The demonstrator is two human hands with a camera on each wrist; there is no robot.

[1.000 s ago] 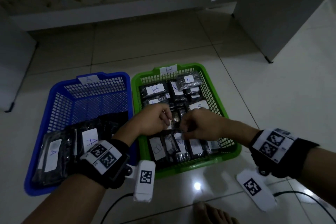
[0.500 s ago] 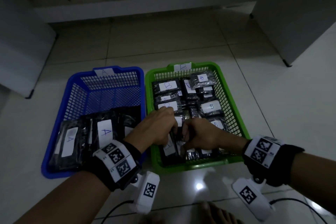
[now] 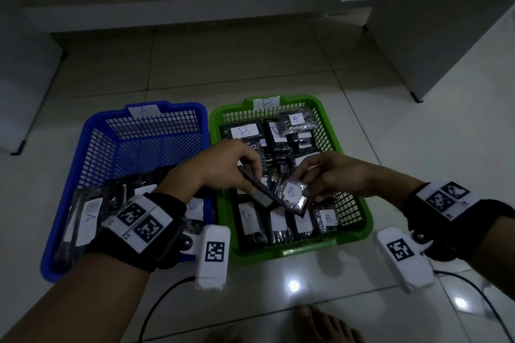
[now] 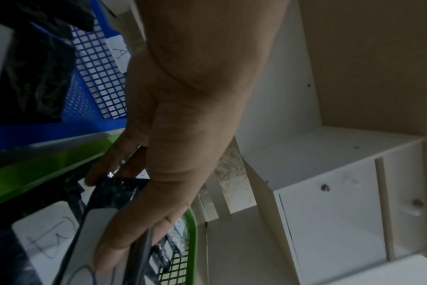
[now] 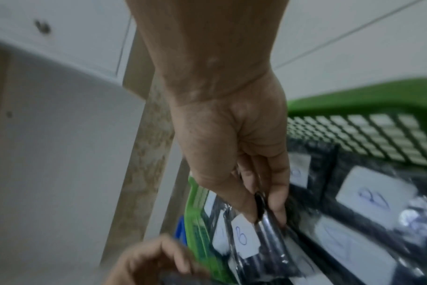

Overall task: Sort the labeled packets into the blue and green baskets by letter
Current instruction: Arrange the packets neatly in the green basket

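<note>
The fingers (image 3: 252, 172) of the left hand (image 3: 225, 167) are curled around a dark packet (image 3: 262, 189) that sticks out slanted over the green basket (image 3: 359, 220). In the head view the right hand (image 3: 337, 175) pinches a second packet (image 3: 292, 193) with a white label that shows a B. Both packets hang just above the pile in the green basket, and they touch or cross each other — I cannot tell which. The blue basket (image 3: 69, 220), marked A, sits just beside it with A packets at its near end.

In the left wrist view the left hand (image 4: 173, 154) grips its packet (image 4: 103, 227) by the edge. The label is partly hidden, so the letter is hard to read. If it is read wrong, the packet could land in the wrong basket.

In the right wrist view the right hand (image 5: 234, 154) holds its B packet (image 5: 261, 237) by one thin edge, with only the fingertips (image 5: 279, 214) on it. The wrap looks shiny and slippery — it could slide out and fall crooked on the pile. The room is dim, so letters are easy to mix up. The two hands are close, and one could bump the other's packet loose.
</note>
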